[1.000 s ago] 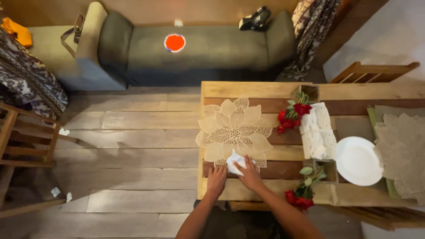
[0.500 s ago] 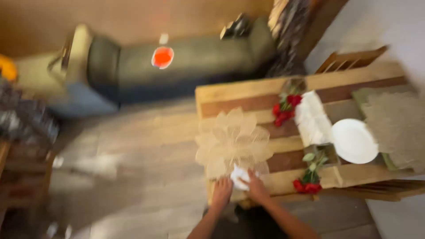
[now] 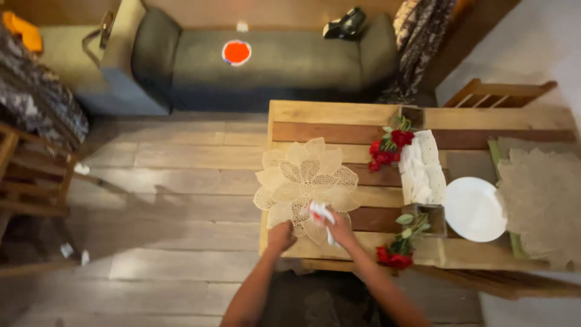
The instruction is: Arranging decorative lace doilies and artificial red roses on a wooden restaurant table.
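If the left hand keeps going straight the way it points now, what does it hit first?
Most likely the lace doily: the left hand points up the wooden table, and the doily's near edge lies just ahead. Depth is hard to judge from above.

- Wooden table (image 3: 339,115): matt planks, rough-looking, light and dark.
- Placemat (image 3: 305,181): cream lace-like openwork at the table's left edge.
- Plate (image 3: 475,209): smooth, white, faintly glossy.
- Sofa (image 3: 266,66): matt grey fabric.

Bare wood was left along the table's (image 3: 339,112) far edge. Passage rightward was blocked by the red flowers (image 3: 387,145), white runner (image 3: 422,169) and white plate (image 3: 474,209) mid-table.
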